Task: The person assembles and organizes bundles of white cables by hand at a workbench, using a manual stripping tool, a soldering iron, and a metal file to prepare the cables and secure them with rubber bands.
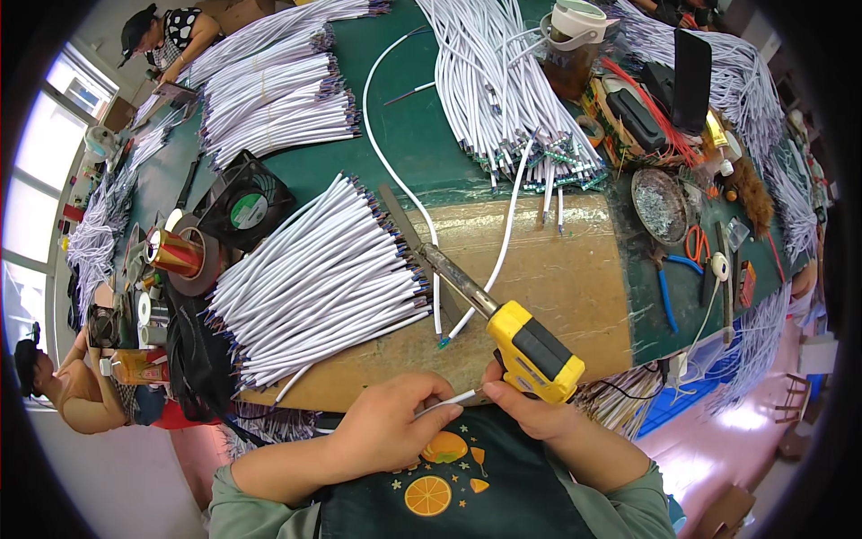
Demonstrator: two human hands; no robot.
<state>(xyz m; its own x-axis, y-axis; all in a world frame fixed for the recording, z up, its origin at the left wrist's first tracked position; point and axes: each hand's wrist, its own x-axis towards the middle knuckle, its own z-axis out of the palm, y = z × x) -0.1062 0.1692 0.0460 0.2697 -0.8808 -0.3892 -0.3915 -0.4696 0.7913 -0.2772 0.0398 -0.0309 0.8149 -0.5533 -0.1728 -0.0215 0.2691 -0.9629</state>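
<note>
My right hand (530, 409) grips a yellow and black soldering iron (530, 346), its metal tip (400, 220) pointing up and left over a brown board (557, 269). My left hand (395, 427) pinches the near end of a thin white cable (449, 398) close to my right hand at the table's near edge. Another white cable (496, 260) lies across the board by the iron's shaft. A fanned pile of white cables (323, 278) lies left of the iron.
More white cable bundles (503, 81) lie on the green table. A black fan (244, 205), tape rolls (175, 256), blue pliers (666, 296), a round metal dish (658, 205) and a jar (570, 45) surround the board. Other people sit at the far left (54, 386) and top left (166, 36).
</note>
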